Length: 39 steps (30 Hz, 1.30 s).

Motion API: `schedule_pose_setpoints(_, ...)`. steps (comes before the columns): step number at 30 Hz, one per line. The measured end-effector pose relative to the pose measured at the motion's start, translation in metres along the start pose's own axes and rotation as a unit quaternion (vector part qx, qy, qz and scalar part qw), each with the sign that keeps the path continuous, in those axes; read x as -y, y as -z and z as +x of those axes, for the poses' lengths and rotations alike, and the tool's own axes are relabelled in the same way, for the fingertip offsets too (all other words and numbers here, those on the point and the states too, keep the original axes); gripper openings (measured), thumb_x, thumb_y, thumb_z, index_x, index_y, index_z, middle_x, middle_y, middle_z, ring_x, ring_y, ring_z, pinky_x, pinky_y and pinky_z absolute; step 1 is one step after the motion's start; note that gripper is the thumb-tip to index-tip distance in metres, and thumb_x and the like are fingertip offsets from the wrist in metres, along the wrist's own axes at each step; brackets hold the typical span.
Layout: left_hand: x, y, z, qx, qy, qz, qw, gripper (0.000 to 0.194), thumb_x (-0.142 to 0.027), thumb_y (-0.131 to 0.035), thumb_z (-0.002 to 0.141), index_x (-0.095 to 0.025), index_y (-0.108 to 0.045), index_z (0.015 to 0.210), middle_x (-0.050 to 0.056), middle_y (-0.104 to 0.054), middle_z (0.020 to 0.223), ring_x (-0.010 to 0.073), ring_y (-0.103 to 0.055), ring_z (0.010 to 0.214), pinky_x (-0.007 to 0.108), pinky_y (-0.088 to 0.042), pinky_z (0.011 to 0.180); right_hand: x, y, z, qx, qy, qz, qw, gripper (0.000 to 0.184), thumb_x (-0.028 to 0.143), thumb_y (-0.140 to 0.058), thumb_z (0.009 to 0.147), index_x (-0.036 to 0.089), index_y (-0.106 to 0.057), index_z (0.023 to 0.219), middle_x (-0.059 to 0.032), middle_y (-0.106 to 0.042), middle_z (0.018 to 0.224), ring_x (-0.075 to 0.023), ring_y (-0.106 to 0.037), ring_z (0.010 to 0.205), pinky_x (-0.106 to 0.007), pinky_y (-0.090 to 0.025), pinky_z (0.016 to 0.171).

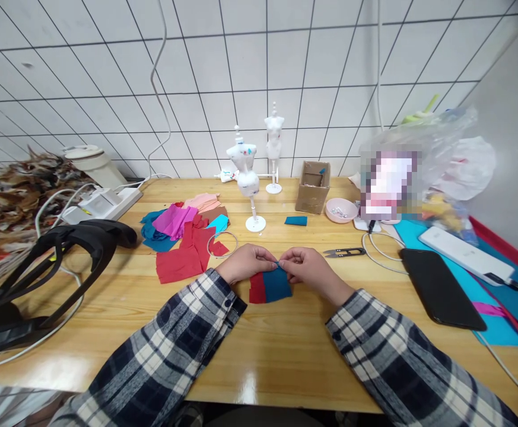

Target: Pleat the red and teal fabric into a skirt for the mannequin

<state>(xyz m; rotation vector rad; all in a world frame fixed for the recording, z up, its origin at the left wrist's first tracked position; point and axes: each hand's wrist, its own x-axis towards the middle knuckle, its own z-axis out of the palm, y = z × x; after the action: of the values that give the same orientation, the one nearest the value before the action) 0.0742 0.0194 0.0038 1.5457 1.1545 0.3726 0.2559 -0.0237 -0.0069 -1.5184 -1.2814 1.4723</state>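
Observation:
My left hand (246, 263) and my right hand (310, 265) meet at the middle of the wooden table (259, 356), fingers pinched on the top edge of a small blue fabric piece (277, 286) lying over a red fabric piece (256, 288). Both sleeves are plaid. A pile of coloured fabric scraps (185, 231) lies just behind my left hand. Black thread snips (344, 252) rest to the right of my right hand. Two small white mannequins (247, 172) stand farther back.
A black headset (63, 249) with cables lies at the left, with a power strip (102, 203) behind it. A cardboard box (313, 187), pink bowl (341, 210), blue scrap (295, 220), black phone (441, 287), white device (466, 254) and plastic bag (437, 154) sit right.

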Motion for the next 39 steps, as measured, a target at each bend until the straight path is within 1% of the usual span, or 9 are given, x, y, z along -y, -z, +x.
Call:
schedule_pose_setpoints(6, -0.001, 0.002, -0.001, 0.025, -0.03, 0.039, 0.998, 0.032, -0.038, -0.071, 0.071, -0.014, -0.076, 0.091, 0.005, -0.077, 0.089, 0.0185, -0.069, 0.081, 0.025, -0.052, 0.074, -0.005, 0.004, 0.003, -0.007, 0.021, -0.018, 1.0, 0.005, 0.021, -0.067, 0.075, 0.017, -0.064, 0.074, 0.0032, -0.062, 0.06, -0.0096, -0.06, 0.051, -0.019, -0.053, 0.048)
schedule_pose_setpoints(13, 0.008, 0.011, 0.002, -0.024, -0.074, 0.136, 0.988, 0.033, -0.039, -0.068, 0.076, -0.017, -0.075, 0.099, 0.005, -0.077, 0.089, 0.019, -0.07, 0.081, 0.026, -0.053, 0.072, -0.008, 0.005, 0.006, -0.037, 0.034, -0.062, 0.997, 0.003, 0.022, -0.063, 0.079, 0.019, -0.063, 0.08, 0.0019, -0.062, 0.066, -0.0114, -0.061, 0.054, -0.019, -0.051, 0.04)
schedule_pose_setpoints(18, 0.007, 0.013, -0.001, -0.095, -0.125, 0.333, 0.93, 0.018, -0.033, -0.064, 0.08, -0.023, -0.076, 0.089, 0.002, -0.075, 0.082, 0.0166, -0.066, 0.073, 0.025, -0.046, 0.066, -0.006, 0.009, 0.005, -0.033, 0.025, -0.074, 0.996, 0.015, 0.029, -0.06, 0.084, 0.019, -0.066, 0.093, -0.0016, -0.069, 0.081, -0.0109, -0.062, 0.054, -0.022, -0.052, 0.045)
schedule_pose_setpoints(22, 0.006, 0.009, 0.0, -0.105, -0.163, 0.373, 0.907, 0.016, -0.029, -0.062, 0.081, -0.023, -0.076, 0.089, 0.002, -0.075, 0.085, 0.0169, -0.065, 0.079, 0.026, -0.046, 0.071, -0.009, 0.016, 0.008, -0.081, 0.159, -0.222, 0.959, 0.039, 0.035, -0.069, 0.079, 0.021, -0.066, 0.115, -0.0052, -0.07, 0.109, -0.0112, -0.063, 0.062, -0.029, -0.055, 0.066)
schedule_pose_setpoints(24, 0.005, 0.007, 0.001, -0.11, -0.162, 0.378, 0.905, 0.016, -0.028, -0.062, 0.082, -0.023, -0.075, 0.089, 0.003, -0.074, 0.086, 0.0172, -0.065, 0.079, 0.026, -0.046, 0.071, -0.012, 0.018, 0.011, -0.078, 0.216, -0.289, 0.929, 0.036, 0.027, -0.071, 0.077, 0.021, -0.069, 0.112, -0.0046, -0.071, 0.108, -0.0129, -0.064, 0.07, -0.031, -0.053, 0.076)
schedule_pose_setpoints(26, 0.005, 0.006, 0.001, -0.114, -0.164, 0.384, 0.901, 0.016, -0.028, -0.062, 0.082, -0.023, -0.075, 0.089, 0.003, -0.074, 0.086, 0.0175, -0.065, 0.079, 0.027, -0.045, 0.071, -0.013, 0.018, 0.013, -0.065, 0.237, -0.312, 0.918, 0.028, 0.018, -0.068, 0.077, 0.021, -0.073, 0.104, -0.0037, -0.073, 0.1, -0.0147, -0.064, 0.077, -0.029, -0.051, 0.078)
schedule_pose_setpoints(30, 0.006, 0.006, 0.0, -0.119, -0.176, 0.395, 0.894, 0.014, -0.031, -0.064, 0.081, -0.024, -0.074, 0.089, 0.002, -0.075, 0.087, 0.0196, -0.065, 0.084, 0.035, -0.044, 0.088, -0.014, 0.016, 0.013, -0.071, 0.233, -0.315, 0.917, 0.017, 0.013, -0.063, 0.079, 0.021, -0.074, 0.09, -0.0021, -0.073, 0.087, -0.0157, -0.064, 0.079, -0.028, -0.048, 0.075)
schedule_pose_setpoints(34, 0.01, 0.008, -0.005, -0.134, -0.191, 0.405, 0.884, 0.013, -0.029, -0.066, 0.08, -0.027, -0.072, 0.091, 0.001, -0.075, 0.092, 0.0227, -0.065, 0.093, 0.05, -0.028, 0.108, -0.013, 0.015, 0.011, -0.086, 0.23, -0.305, 0.92, 0.017, 0.011, -0.063, 0.078, 0.021, -0.072, 0.088, -0.001, -0.073, 0.084, -0.0149, -0.063, 0.076, -0.026, -0.047, 0.073)
schedule_pose_setpoints(39, 0.011, 0.009, -0.012, -0.133, -0.229, 0.437, 0.86, 0.012, -0.023, -0.059, 0.084, -0.027, -0.069, 0.09, -0.001, -0.073, 0.09, 0.0206, -0.064, 0.093, 0.054, -0.021, 0.111, -0.011, 0.016, 0.01, -0.074, 0.256, -0.32, 0.909, 0.016, 0.008, -0.062, 0.077, 0.02, -0.07, 0.082, -0.0016, -0.07, 0.083, -0.0152, -0.062, 0.079, -0.025, -0.045, 0.074)
